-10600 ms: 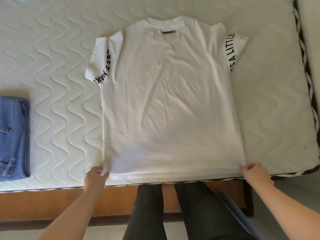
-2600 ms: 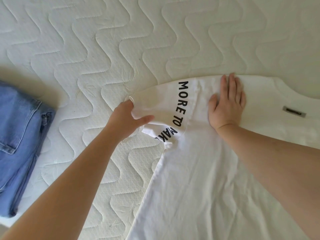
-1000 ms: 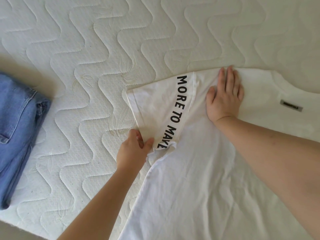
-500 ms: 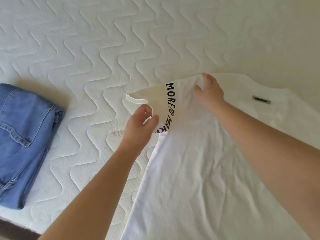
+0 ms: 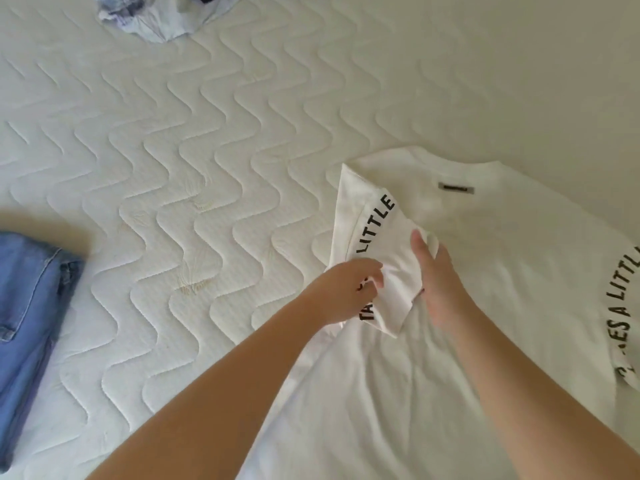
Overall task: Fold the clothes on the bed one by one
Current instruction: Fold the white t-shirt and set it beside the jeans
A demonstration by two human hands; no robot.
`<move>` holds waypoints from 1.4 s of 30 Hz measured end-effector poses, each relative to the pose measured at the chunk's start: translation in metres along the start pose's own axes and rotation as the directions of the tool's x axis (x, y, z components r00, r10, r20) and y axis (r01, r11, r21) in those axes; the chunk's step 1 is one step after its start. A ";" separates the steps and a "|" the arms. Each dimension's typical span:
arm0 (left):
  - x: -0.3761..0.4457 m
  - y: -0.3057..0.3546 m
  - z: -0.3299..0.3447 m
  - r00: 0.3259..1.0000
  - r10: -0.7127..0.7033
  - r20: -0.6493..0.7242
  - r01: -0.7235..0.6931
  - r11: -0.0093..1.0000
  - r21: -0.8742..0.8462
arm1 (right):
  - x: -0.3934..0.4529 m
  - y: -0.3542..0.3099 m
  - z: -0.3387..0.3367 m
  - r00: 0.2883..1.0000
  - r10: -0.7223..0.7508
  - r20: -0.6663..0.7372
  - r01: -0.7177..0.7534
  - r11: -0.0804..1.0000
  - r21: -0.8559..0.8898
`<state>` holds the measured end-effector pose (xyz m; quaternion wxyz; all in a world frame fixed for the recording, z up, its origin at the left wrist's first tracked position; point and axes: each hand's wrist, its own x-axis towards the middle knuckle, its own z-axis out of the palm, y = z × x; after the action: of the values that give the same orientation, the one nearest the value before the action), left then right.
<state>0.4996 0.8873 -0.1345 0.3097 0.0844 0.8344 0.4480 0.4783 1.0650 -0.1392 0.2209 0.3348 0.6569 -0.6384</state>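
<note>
Our left hand pinches the lower edge of the folded-in sleeve, its grip narrow on the cloth. Our right hand holds the same sleeve's inner edge, thumb on top. The sleeve, printed "LITTLE", lies turned over the body of the white T-shirt, which lies flat on the quilted mattress. Folded blue jeans sit far left; crumpled clothes lie at the top.

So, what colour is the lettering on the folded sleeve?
Black lettering on the white sleeve, seen in the head view.
</note>
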 end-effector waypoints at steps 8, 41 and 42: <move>0.091 -0.010 -0.077 0.972 0.077 -0.223 0.025 0.906 0.423 | 0.003 0.022 0.000 0.952 -0.225 -0.207 0.156 0.940 -0.303; 0.112 0.005 -0.065 0.934 0.112 -0.340 0.090 0.845 0.528 | -0.064 0.081 -0.006 0.995 -0.022 -0.095 -0.025 0.883 -0.469; 0.096 -0.001 -0.055 0.926 0.081 -0.369 0.112 0.873 0.474 | -0.073 0.092 0.005 0.999 0.024 -0.038 -0.040 0.873 -0.487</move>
<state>0.3914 0.8887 -0.1555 0.1156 0.0650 0.9644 0.2286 0.5938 1.0446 -0.1506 0.2984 0.2891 0.7942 -0.4434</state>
